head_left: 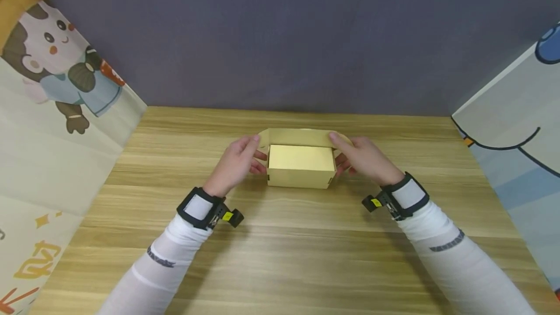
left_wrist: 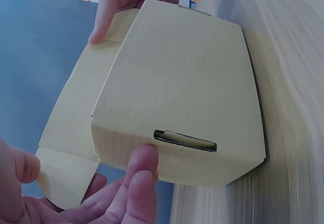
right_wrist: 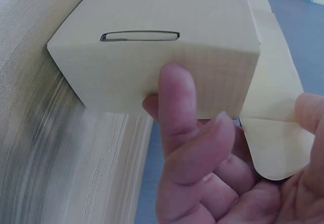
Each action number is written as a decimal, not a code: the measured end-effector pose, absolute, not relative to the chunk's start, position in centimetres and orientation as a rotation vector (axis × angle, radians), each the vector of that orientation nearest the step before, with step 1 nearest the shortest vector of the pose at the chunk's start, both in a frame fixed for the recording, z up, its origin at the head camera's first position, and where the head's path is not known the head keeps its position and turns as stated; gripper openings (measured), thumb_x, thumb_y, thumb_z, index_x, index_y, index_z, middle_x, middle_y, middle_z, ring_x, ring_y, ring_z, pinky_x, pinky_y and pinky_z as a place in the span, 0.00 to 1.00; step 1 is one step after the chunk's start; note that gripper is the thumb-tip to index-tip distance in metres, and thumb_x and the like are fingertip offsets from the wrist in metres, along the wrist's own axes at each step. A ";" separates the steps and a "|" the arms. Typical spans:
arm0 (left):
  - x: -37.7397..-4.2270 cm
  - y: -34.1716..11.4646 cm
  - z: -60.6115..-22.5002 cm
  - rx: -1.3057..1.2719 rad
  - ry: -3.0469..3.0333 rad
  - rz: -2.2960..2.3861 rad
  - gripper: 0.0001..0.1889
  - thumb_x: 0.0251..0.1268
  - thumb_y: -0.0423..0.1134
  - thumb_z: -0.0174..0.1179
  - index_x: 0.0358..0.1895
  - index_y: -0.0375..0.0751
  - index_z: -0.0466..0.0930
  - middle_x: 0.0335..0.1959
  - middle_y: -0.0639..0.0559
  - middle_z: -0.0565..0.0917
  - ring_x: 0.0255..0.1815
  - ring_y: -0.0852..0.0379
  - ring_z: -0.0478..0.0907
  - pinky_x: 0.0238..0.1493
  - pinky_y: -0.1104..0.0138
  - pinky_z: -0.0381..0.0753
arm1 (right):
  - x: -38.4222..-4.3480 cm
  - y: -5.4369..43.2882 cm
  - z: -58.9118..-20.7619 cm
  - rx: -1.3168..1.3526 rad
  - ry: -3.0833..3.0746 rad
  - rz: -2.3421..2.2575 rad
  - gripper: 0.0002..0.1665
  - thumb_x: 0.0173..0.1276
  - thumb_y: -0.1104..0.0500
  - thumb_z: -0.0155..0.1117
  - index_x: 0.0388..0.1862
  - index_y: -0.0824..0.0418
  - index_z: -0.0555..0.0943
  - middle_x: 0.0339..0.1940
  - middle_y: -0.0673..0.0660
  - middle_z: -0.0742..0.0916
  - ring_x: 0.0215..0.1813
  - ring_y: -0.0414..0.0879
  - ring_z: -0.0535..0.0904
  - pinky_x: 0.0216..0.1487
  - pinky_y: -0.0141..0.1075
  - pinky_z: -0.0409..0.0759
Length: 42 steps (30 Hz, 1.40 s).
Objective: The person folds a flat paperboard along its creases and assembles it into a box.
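A small tan cardboard box rests on the wooden table, its front flap side toward the person. Along its back edge the lid's front panel stands raised, with a rounded tab at either end. My left hand pinches the left tab between thumb and forefinger, while other fingertips lie against the box's side wall below a slot. At the opposite end, my right hand holds the right tab with the thumb on it, one finger touching the side wall. The box's inside is hidden.
The wood-grain table spreads around the box. A dark blue-grey wall panel rises behind it. Cartoon-printed sheets border the table on the left and right. Each wrist wears a strapped camera.
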State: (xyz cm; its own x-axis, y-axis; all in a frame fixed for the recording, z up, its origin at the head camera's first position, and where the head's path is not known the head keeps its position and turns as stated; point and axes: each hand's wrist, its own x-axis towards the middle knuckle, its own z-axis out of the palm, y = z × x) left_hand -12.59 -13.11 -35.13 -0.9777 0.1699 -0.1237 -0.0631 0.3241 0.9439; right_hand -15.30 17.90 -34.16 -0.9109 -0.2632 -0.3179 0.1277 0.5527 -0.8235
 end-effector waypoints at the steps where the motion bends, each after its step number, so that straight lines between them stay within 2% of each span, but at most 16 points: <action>1: -12.6 -13.1 -35.1 0.098 2.387 1.717 0.34 0.73 0.64 0.38 0.65 0.37 0.68 0.43 0.42 0.83 0.34 0.44 0.85 0.42 0.48 0.84 | -15.4 17.9 -34.2 -0.109 2.382 -1.319 0.46 0.63 0.22 0.45 0.50 0.63 0.75 0.40 0.63 0.86 0.38 0.59 0.86 0.33 0.45 0.82; 9: -12.5 -13.0 -34.9 0.087 2.388 1.725 0.34 0.73 0.64 0.39 0.64 0.37 0.69 0.44 0.41 0.84 0.35 0.41 0.85 0.42 0.49 0.84 | -15.4 17.9 -34.5 -0.112 2.366 -1.369 0.46 0.63 0.23 0.47 0.52 0.64 0.74 0.40 0.64 0.87 0.39 0.61 0.86 0.37 0.50 0.84; 14: -12.4 -13.1 -35.1 0.093 2.391 1.721 0.35 0.73 0.64 0.39 0.64 0.37 0.70 0.48 0.42 0.83 0.34 0.42 0.86 0.42 0.49 0.84 | -15.0 18.2 -34.4 -0.107 2.289 -1.475 0.45 0.68 0.29 0.49 0.61 0.67 0.65 0.46 0.69 0.83 0.41 0.63 0.85 0.40 0.50 0.86; 19: -12.4 -13.1 -35.2 0.060 2.371 1.792 0.33 0.73 0.62 0.43 0.62 0.35 0.70 0.53 0.45 0.82 0.33 0.39 0.86 0.39 0.50 0.85 | -14.3 18.7 -33.9 -0.080 2.183 -1.608 0.34 0.75 0.41 0.49 0.59 0.70 0.60 0.57 0.70 0.78 0.42 0.61 0.86 0.47 0.53 0.83; 23: -12.2 -13.1 -35.2 0.023 2.317 1.909 0.26 0.74 0.56 0.47 0.55 0.33 0.68 0.52 0.42 0.80 0.33 0.37 0.85 0.39 0.49 0.85 | -13.8 18.8 -33.6 -0.090 2.171 -1.665 0.25 0.77 0.48 0.48 0.54 0.70 0.60 0.57 0.71 0.78 0.45 0.64 0.85 0.47 0.53 0.83; 26: -12.0 -13.3 -35.2 0.021 2.286 1.953 0.23 0.75 0.53 0.48 0.53 0.33 0.66 0.52 0.40 0.79 0.35 0.36 0.85 0.40 0.48 0.85 | -13.4 19.0 -33.7 -0.113 2.230 -1.662 0.24 0.77 0.49 0.48 0.53 0.70 0.62 0.56 0.72 0.78 0.46 0.63 0.85 0.46 0.50 0.84; 29: -11.8 -13.3 -35.2 0.018 2.264 1.975 0.21 0.77 0.49 0.46 0.53 0.31 0.66 0.52 0.40 0.78 0.36 0.38 0.86 0.41 0.47 0.84 | -13.1 19.1 -33.7 -0.136 2.289 -1.650 0.25 0.78 0.49 0.47 0.57 0.70 0.65 0.56 0.71 0.78 0.48 0.60 0.85 0.46 0.47 0.85; 34: -11.6 -13.2 -35.1 -0.017 2.205 2.019 0.18 0.78 0.45 0.43 0.52 0.30 0.67 0.52 0.36 0.77 0.38 0.38 0.86 0.43 0.46 0.84 | -12.7 19.2 -34.0 -0.143 2.279 -1.699 0.26 0.78 0.52 0.47 0.63 0.70 0.59 0.56 0.72 0.80 0.48 0.59 0.85 0.46 0.48 0.85; 37: -11.6 -13.2 -35.0 -0.030 2.175 2.036 0.18 0.78 0.44 0.43 0.52 0.29 0.67 0.52 0.33 0.76 0.41 0.36 0.85 0.44 0.45 0.83 | -12.7 18.9 -34.2 -0.137 2.263 -1.733 0.26 0.78 0.52 0.48 0.60 0.71 0.58 0.56 0.73 0.80 0.46 0.59 0.86 0.45 0.48 0.84; 42: -11.5 -13.1 -34.9 -0.051 2.160 2.038 0.17 0.76 0.44 0.48 0.52 0.30 0.69 0.53 0.33 0.75 0.43 0.34 0.84 0.44 0.46 0.84 | -12.5 18.6 -34.4 -0.145 2.268 -1.755 0.27 0.77 0.51 0.51 0.58 0.72 0.62 0.57 0.72 0.80 0.47 0.57 0.86 0.44 0.48 0.85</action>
State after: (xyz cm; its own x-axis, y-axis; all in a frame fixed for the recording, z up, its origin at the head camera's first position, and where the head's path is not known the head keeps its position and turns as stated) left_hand -11.47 -13.13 -34.89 -0.9847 0.0922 -0.1478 -0.1422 0.0647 0.9877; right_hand -12.51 18.60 -34.36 -0.9586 -0.2418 -0.1505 0.0850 0.2616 -0.9614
